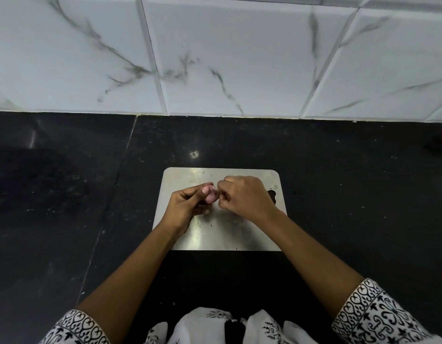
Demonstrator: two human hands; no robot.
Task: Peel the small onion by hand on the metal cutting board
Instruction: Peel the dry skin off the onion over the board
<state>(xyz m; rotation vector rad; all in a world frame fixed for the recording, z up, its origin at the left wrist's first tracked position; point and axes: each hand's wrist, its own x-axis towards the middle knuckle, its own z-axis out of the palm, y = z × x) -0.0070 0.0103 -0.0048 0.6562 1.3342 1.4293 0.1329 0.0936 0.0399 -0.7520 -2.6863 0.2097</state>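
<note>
Head view of hand peeling. The small onion [210, 194], pale pink and partly hidden by fingers, was held over the far half of the metal cutting board [215, 234], nearer its left edge than its right. The left hand [190, 207] pinched the bulb between thumb and curled fingers, thumb lying across its near side. The right hand [247, 197] was closed almost to a fist, its fingertips drawn together at the onion's right end, apparently nipping a bit of skin too small to make out. The board lay on a black countertop [364, 194] below a marble-patterned tiled wall [239, 58].

Handling, as judged: the bulb was light and firm, and its moist inner surface probably slippery, whereas the outer skin would be thin, dry and liable to tear into strips. The body is best gripped around its middle, and the skin lifted from the root or tip end, where its layers separate.
</note>
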